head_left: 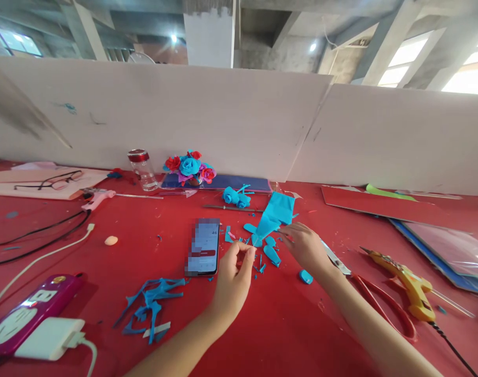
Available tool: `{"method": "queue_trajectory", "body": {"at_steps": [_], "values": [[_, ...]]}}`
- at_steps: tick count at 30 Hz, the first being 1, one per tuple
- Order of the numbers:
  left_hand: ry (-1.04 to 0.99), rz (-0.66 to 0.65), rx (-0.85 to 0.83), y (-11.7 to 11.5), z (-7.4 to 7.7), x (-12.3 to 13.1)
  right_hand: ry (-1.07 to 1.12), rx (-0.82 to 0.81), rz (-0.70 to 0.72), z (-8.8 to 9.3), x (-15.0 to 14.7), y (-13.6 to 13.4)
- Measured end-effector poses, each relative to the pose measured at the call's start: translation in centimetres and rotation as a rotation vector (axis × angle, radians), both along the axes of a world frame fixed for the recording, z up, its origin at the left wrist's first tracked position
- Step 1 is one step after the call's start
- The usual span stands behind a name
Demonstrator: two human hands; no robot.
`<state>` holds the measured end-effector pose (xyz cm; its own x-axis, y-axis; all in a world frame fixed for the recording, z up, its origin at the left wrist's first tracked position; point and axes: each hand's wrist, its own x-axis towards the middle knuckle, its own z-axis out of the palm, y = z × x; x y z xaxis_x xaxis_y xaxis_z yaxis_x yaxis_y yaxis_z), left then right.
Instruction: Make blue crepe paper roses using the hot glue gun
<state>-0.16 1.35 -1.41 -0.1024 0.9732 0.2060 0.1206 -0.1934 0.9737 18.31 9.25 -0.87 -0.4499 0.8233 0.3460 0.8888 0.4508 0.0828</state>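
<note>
My left hand (235, 272) is closed in a pinch, thumb against forefinger, beside loose blue pieces. Whatever sits between its fingertips is too small to make out. To its right, my right hand (304, 245) has its fingers bent together at the lower edge of a blue paper strip (282, 207); what they grip, if anything, is unclear. Between the hands lie blue petal-shaped cutouts (272, 255) and small scraps. Under the right wrist are scissors with red handles (388, 306), partly covered. A small blue roll (306, 277) rests just below that hand.
A phone (202, 246) lies left of my left hand, near blue offcuts (154, 303). Behind stand a paper-flower bouquet (190, 166), blue paper roses (236, 197) and a glass bottle (144, 170). A yellow glue gun (409, 285) is at right, a power strip (30, 309) at left.
</note>
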Motion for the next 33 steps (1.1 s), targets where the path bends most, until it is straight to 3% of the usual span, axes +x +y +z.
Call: {"method": "queue_trajectory", "body": {"at_steps": [6, 12, 17, 21, 27, 33], "values": [[0.026, -0.007, 0.031, 0.0, -0.4, 0.2, -0.034, 0.096, 0.101, -0.7, 0.2, -2.5], [0.063, -0.010, 0.064, -0.1, -0.2, 0.2, -0.112, 0.095, 0.055, -1.2, 1.2, -1.3], [0.059, -0.001, 0.086, -0.2, 0.1, 0.2, -0.153, 0.018, -0.042, -1.4, 1.1, 0.6], [0.066, 0.005, 0.106, -0.3, 0.2, 0.1, -0.182, -0.089, -0.036, -1.5, 0.2, 1.7], [0.076, -0.011, 0.089, -0.2, 0.0, 0.2, -0.205, -0.244, -0.045, -0.9, 0.9, 2.3], [0.069, -0.024, 0.065, -0.2, 0.1, 0.2, -0.200, -0.290, -0.068, -0.8, 1.3, 2.7]]}}
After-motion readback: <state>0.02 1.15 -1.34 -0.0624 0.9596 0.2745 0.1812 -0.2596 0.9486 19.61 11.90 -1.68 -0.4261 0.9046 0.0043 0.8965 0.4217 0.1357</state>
